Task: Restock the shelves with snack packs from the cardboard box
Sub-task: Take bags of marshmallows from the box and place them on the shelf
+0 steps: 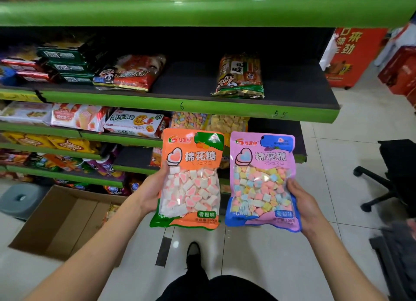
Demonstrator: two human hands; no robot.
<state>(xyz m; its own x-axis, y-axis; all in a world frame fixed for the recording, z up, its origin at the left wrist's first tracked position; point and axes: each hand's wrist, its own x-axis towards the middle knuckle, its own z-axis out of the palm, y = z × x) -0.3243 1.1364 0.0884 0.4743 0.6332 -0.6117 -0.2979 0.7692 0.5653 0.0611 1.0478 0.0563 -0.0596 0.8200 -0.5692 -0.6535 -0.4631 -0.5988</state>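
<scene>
My left hand grips an orange marshmallow pack by its left edge, held upright in front of the lower shelves. Beside it, my right hand grips a purple marshmallow pack by its right edge. The two packs hang side by side, a small gap between them. An open cardboard box stands on the floor at the lower left, with a pack partly visible inside. Behind the held packs, similar marshmallow packs lie on a green-edged shelf.
Green shelves hold several snack packs at the left and a rice-cracker bag on the upper shelf. A grey stool sits left of the box. A black office chair stands at the right. Red cartons are stacked far right.
</scene>
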